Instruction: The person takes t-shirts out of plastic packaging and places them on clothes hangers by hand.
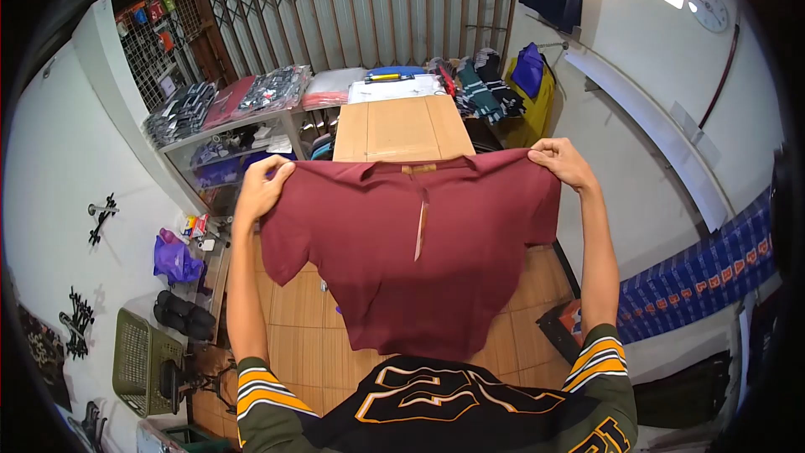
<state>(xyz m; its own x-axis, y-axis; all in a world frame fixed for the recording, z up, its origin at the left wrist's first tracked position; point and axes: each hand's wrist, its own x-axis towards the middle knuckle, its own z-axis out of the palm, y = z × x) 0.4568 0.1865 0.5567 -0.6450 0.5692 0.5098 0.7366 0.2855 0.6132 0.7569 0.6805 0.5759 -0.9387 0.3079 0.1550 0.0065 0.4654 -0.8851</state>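
A maroon short-sleeved shirt (377, 243) hangs spread out in front of me, collar uppermost. My left hand (262, 189) pinches it at the left shoulder, and my right hand (567, 164) pinches the opposite shoulder. Both hands are closed on the cloth, with the arms stretched forward. A narrow pale tag or strip (420, 232) shows at the front below the collar. The shirt's hem hangs down toward my body. Behind the collar is a light brown wooden-looking table top (398, 127), its near part hidden by the shirt.
Packaged garments (272, 88) lie on a glass display case (180, 151) at the back left. Folded dark clothes (480, 92) sit at the back right. A green plastic basket (138, 361) stands at the lower left. A blue printed banner (700, 285) is on the right. A folding metal gate (360, 8) closes the back.
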